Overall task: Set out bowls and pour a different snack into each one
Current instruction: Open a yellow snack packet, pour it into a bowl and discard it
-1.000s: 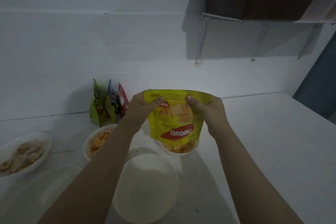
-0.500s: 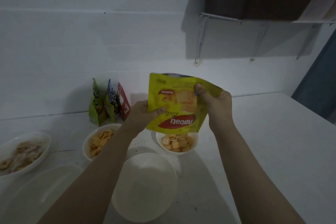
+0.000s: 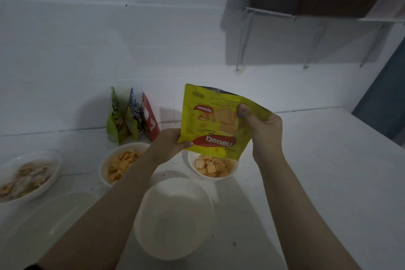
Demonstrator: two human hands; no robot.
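You've got the yellow snack pouch [image 3: 213, 122] upside down in both hands, logo inverted, mouth pointing down over the far right bowl [image 3: 213, 165]. Left hand [image 3: 169, 145] is pinched on the pouch's lower left corner, thumb across the front. Right hand [image 3: 262, 128] is clamped on the upper right edge, thumb pressed on the front panel, fingers wrapped behind. Pouch is held above the bowl, not touching it, and tilted a little so its top left corner sits highest. That bowl holds a layer of small square orange crackers; can't tell if anything is falling out of the pouch right now. Second bowl [image 3: 122, 163] to its left, partly behind your left forearm, also has orange square pieces. Third bowl [image 3: 30, 176] at the far left edge holds pale ring-shaped snacks. Empty white bowl [image 3: 173, 218] sits nearest you, between your forearms. A clear shallow dish [image 3: 50, 221] lies at lower left, mostly under your left arm, contents unclear. Three other snack bags [image 3: 131, 117] stand upright against the back wall, green, blue-white and red, touching each other, just behind the second bowl. Everything rests on the white worktop [image 3: 317, 171]. Lighting is dim, print on the bags is mostly unreadable.
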